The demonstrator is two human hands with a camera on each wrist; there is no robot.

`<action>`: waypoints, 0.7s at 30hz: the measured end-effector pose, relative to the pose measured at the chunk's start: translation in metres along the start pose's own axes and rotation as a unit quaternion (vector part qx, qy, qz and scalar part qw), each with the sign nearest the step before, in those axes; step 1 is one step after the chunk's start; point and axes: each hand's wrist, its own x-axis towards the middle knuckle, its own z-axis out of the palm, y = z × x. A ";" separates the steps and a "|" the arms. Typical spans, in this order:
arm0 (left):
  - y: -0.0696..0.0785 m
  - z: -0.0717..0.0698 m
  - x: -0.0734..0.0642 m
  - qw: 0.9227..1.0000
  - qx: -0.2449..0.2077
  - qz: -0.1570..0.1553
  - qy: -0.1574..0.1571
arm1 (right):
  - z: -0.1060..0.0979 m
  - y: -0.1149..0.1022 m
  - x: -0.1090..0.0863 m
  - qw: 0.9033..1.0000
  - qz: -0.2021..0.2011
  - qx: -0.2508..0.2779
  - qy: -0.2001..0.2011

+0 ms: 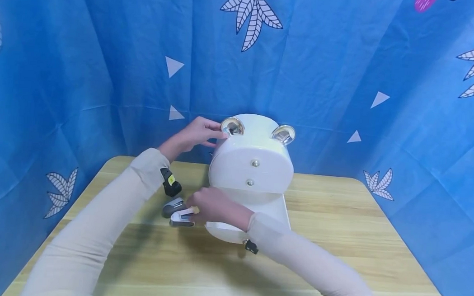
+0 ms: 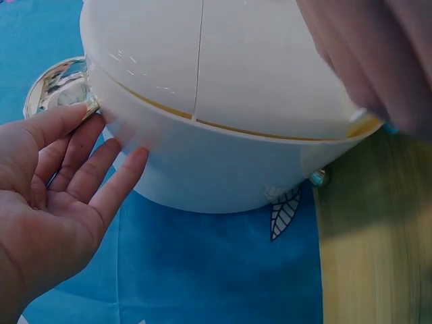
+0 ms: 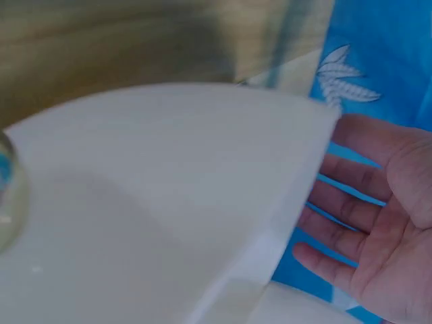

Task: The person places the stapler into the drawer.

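A glossy white box (image 1: 252,167) with two gold ears and small round knobs stands on the table, its lower front part (image 1: 257,208) extending forward. My left hand (image 1: 199,132) is at the box's left ear (image 1: 232,126). In the left wrist view, the thumb touches that gold ear (image 2: 57,88) and the other fingers reach along the white side wall. My right hand (image 1: 217,205) is over the box's front left. In the right wrist view, its fairly straight fingers (image 3: 344,202) lie along a white panel's edge (image 3: 202,182). Two small stapler-like objects (image 1: 172,207) lie beside it, partly hidden.
The light wooden table (image 1: 337,244) extends around the box. Blue patterned curtain (image 1: 327,72) hangs behind and at both sides, close to the table edges. Black straps with small devices (image 1: 171,184) are on both wrists.
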 end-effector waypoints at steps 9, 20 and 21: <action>0.000 -0.003 0.002 1.000 -0.003 0.002 -0.009 | 0.008 -0.004 0.033 0.996 0.059 0.002 -0.068; 0.000 -0.002 -0.001 1.000 -0.003 0.005 -0.001 | 0.017 -0.028 0.052 0.981 0.117 -0.099 -0.117; 0.000 -0.001 -0.002 1.000 -0.003 0.006 -0.002 | 0.017 -0.030 0.053 0.981 0.118 -0.102 -0.117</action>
